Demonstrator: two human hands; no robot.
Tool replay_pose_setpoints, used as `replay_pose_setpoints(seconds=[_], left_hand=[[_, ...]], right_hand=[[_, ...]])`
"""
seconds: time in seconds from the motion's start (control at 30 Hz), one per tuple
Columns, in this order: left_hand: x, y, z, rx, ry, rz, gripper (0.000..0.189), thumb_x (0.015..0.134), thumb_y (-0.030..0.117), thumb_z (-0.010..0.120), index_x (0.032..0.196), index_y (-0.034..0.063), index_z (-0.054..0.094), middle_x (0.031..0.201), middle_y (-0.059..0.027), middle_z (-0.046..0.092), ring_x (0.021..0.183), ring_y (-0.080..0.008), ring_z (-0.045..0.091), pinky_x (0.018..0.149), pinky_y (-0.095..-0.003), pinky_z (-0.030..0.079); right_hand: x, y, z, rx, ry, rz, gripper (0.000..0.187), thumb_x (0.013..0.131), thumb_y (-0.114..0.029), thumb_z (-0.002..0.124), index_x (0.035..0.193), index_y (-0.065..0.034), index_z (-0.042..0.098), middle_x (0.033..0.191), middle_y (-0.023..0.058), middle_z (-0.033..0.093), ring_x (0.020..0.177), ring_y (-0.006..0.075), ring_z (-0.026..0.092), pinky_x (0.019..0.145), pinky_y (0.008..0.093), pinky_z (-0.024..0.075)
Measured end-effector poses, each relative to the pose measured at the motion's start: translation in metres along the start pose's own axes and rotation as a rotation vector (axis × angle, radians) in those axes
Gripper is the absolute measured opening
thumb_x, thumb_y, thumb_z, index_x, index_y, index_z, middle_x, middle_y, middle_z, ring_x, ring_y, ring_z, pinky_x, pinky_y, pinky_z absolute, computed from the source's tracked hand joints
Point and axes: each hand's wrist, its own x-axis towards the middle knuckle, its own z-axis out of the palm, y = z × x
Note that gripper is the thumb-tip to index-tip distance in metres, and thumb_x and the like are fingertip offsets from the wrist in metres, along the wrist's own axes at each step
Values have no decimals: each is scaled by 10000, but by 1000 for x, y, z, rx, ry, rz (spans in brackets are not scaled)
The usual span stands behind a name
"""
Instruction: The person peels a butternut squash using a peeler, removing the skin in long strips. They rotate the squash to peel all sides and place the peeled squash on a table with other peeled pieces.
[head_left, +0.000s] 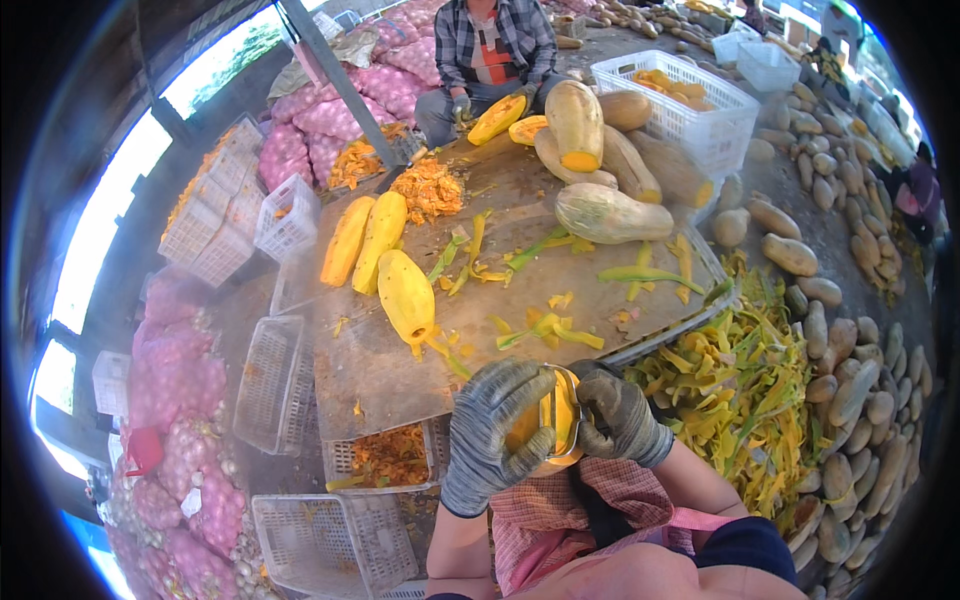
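My left hand, in a grey knit glove, is wrapped around the near side of a peeled orange squash held close to my lap. On the other side my right hand, gloved the same way with a dirty palm, grips a metal-framed peeler that lies against the squash. Much of the squash is hidden behind my hands. Just beyond, on the wooden board, rests a peeled yellow squash with a small hole in its end. Strips of green and yellow peel are scattered on the board.
Unpeeled squashes are piled at the board's far right. Opposite sits a person holding a cut squash. A peel heap lies to my right. Plastic crates and pink mesh sacks stand left; orange pulp sits on the board.
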Motion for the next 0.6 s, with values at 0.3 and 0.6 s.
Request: replay_pose_setpoints(seconds=[0.3,0.6], left_hand=[[-4,3,-1,-8,16,-8,550,777,296,740,1276,88,639,1284,-141,630,1188,-367,576,1056,-494,425],[-5,5,0,0,23,-17,542,772,274,750,1270,91,644,1277,-137,640,1192,-360,582,1061,-494,425]], right_hand=[[-2,7,4,30,28,-61,327,706,-82,655,1023,-61,575,781,92,578,655,276,608,621,357,509],[-2,10,6,36,60,-101,332,696,-71,649,1017,-69,563,758,103,581,638,279,607,603,355,507]])
